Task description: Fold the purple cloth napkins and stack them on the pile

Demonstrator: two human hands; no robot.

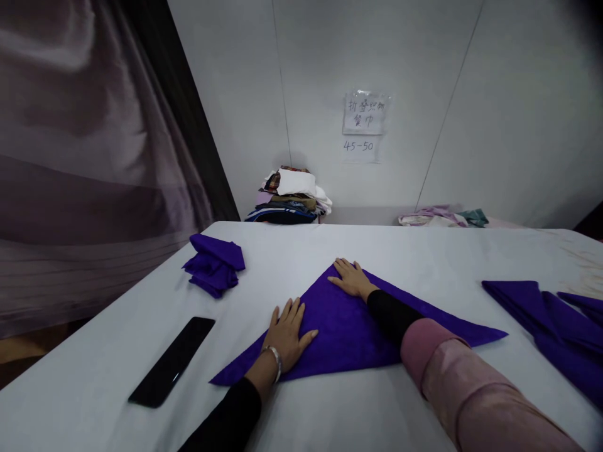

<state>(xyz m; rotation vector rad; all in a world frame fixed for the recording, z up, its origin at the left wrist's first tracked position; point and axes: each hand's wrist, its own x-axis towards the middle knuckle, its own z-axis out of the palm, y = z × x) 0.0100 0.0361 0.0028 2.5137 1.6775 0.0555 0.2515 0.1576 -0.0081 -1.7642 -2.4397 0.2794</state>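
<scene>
A purple cloth napkin (pixel 343 333) lies on the white table as a flat triangle. Its long edge faces me and its peak points away. My left hand (pixel 286 336), with a silver bracelet at the wrist, rests flat near the left slanted edge, fingers spread. Close to the peak, my right hand (pixel 349 277) presses down flat, its fingers stretched out. Neither hand grips anything. My right forearm covers part of the napkin's right half.
A crumpled purple napkin (pixel 214 263) sits at the table's back left, with a black phone (pixel 173 361) nearer me. More purple napkins (pixel 556 326) lie at right. Beyond the white table (pixel 292 245) are piled clothes (pixel 294 194); paper signs (pixel 364 113) hang on the wall.
</scene>
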